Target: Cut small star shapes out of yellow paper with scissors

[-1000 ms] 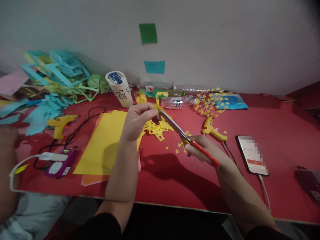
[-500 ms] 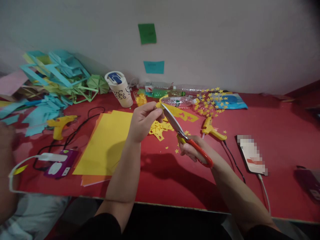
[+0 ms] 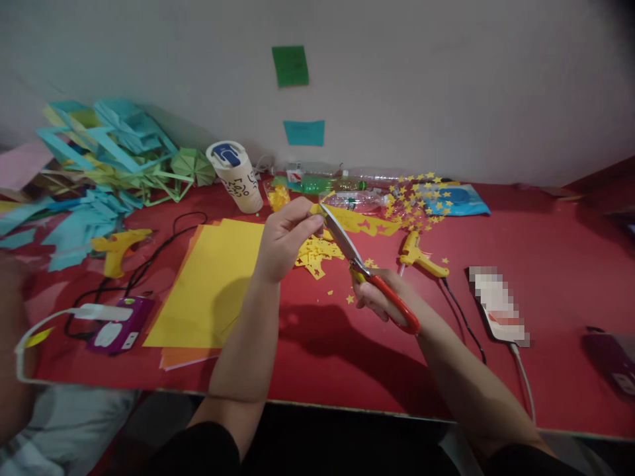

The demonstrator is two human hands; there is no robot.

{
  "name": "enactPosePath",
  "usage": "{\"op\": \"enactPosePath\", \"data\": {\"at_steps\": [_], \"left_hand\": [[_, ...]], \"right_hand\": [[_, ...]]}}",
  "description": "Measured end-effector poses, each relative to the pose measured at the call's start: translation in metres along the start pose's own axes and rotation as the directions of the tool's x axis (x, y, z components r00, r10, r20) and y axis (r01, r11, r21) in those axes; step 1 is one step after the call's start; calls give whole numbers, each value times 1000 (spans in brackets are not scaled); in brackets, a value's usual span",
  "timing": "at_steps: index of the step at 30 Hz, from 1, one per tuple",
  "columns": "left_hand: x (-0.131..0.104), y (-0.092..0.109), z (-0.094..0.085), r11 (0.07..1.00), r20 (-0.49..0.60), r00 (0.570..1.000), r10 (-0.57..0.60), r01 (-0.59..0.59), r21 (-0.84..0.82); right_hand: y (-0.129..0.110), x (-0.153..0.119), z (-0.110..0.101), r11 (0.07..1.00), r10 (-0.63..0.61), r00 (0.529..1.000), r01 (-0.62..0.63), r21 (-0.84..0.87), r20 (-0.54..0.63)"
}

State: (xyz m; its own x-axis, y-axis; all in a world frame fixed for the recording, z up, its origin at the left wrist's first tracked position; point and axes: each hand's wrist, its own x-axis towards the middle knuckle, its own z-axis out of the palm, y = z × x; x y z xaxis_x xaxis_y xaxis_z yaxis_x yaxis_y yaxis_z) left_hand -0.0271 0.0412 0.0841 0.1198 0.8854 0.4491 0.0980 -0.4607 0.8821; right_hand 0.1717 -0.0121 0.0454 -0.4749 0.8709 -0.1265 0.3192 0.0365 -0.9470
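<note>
My left hand (image 3: 288,235) pinches a strip of yellow paper (image 3: 360,221) that trails to the right and has star-shaped holes along it. Wrapped in my right hand (image 3: 377,291) is a pair of scissors (image 3: 342,239) with red handles. Their blades point up and left, with the tip at the paper beside my left thumb; they look nearly closed. Beneath my hands lies a heap of yellow star-cut scraps (image 3: 315,254), with a few small loose stars (image 3: 350,299) nearby. How far the blades cut into the paper is hidden by my fingers.
Yellow sheets (image 3: 213,277) lie left. Glue guns (image 3: 421,258) (image 3: 116,251) rest either side. A star-covered bottle (image 3: 411,205), other plastic bottles (image 3: 317,182) and a tumbler (image 3: 235,178) line the back. A phone (image 3: 499,304) charges right; another person's arm (image 3: 14,344) shows left.
The trailing yellow strip has swung slightly down and right, and its raised curl by my left fingers sits lower. Both hands keep nearly the same place and grip.
</note>
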Motion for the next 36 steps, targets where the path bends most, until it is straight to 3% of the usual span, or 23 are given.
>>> {"op": "enactPosePath", "data": {"at_steps": [8, 18, 25, 36], "left_hand": [[-1, -5, 14, 998, -189, 981, 47, -37, 55], [-1, -7, 14, 999, -151, 988, 22, -27, -35], [-2, -13, 14, 987, -121, 993, -20, 0, -160], [0, -7, 7, 976, -71, 997, -5, -11, -216]], "right_hand": [[-7, -3, 4, 997, 64, 997, -63, 48, -31], [-10, -2, 5, 990, 132, 990, -128, 57, -57], [-13, -4, 4, 989, 128, 991, -125, 73, -47], [-13, -3, 4, 993, 109, 992, -106, 51, -61]]}}
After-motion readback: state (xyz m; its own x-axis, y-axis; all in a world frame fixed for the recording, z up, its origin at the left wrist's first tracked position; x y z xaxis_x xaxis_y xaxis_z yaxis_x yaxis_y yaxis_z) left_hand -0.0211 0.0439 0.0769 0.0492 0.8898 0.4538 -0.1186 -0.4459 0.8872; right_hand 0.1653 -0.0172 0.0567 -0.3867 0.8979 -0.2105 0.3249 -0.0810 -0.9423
